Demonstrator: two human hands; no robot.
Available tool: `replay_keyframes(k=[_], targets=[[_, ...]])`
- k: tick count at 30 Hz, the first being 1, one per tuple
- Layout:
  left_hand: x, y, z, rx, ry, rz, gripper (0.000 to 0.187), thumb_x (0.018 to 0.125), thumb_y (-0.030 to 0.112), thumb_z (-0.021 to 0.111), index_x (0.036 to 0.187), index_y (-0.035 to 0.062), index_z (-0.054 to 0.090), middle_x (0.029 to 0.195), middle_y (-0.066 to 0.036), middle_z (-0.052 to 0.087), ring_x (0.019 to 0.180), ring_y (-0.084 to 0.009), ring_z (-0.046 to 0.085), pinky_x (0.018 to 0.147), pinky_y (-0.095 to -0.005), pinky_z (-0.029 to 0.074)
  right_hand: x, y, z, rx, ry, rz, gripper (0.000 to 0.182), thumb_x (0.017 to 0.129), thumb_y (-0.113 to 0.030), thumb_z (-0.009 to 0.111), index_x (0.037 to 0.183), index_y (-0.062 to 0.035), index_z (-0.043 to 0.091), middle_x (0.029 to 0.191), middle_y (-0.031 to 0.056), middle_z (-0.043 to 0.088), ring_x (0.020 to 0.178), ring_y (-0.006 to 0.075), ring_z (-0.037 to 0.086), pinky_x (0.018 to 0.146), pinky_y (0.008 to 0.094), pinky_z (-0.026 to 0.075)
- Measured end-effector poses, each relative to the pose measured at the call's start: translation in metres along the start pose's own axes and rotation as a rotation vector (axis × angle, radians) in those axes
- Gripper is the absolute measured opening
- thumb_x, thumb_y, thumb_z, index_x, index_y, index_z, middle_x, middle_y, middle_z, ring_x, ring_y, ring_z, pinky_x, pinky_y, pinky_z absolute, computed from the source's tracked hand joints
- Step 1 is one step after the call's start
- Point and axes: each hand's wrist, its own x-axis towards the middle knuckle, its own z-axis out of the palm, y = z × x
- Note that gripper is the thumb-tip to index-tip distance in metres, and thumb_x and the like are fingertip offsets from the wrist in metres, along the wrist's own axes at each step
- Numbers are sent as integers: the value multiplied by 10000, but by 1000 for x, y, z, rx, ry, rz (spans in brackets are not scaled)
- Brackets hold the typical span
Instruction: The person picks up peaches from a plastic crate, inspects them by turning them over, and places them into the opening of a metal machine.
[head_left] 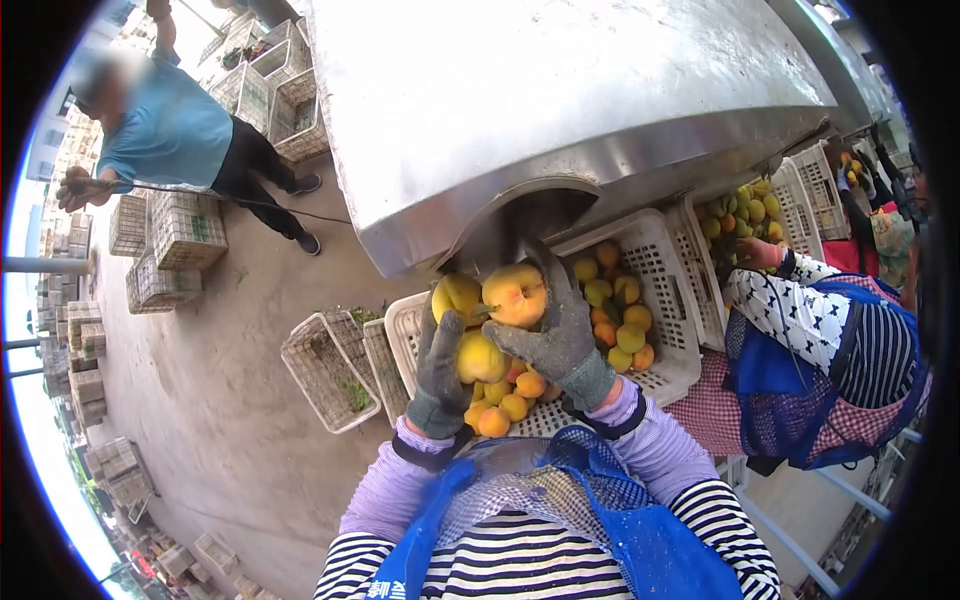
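Note:
Both my hands wear dark grey work gloves and are close together over a white plastic crate (680,375). My right hand (562,335) is closed around a large yellow-orange peach (517,296), with the thumb along its lower edge. My left hand (440,370) curls around the outer side of a yellow peach (483,357). Another yellow peach (457,298) sits just above it at the fingertips, partly hidden by the glove. Below my hands, several smaller orange and yellow peaches (513,405) lie in the crate, and more peaches (626,315) fill its right side.
A large metal machine (560,70) with a dark opening (530,220) stands right beyond my hands. To the right, a co-worker's hand (762,253) reaches over another fruit crate (700,265). Crates with leaves (328,370) stand at left. A person (185,125) holds a cable farther off.

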Motion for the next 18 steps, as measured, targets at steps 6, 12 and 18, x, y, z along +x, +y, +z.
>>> replay_keyframes(k=[6,12,18], targets=[[-6,2,2,41,-9,9,435,1055,273,425,1388,-7,432,1258,-117,564,1130,-187,572,929,-322,507,52,46,25,-454,96,-214,660,679,-296,841,1234,-96,546,1095,150,621,946,374,631,788,476,528],[-14,10,-7,-103,49,-147,488,1051,323,441,1428,15,413,1269,-96,559,1147,-181,558,951,-313,490,59,52,26,-566,64,-179,556,686,-310,834,1147,-105,600,1041,135,640,941,356,634,784,464,529],[-8,8,-3,-245,80,-193,602,958,296,612,1445,26,381,1301,-94,531,1161,-195,535,964,-329,472,99,19,24,-361,-157,85,637,677,-450,862,1112,-49,624,1037,144,647,969,325,632,815,445,524]])
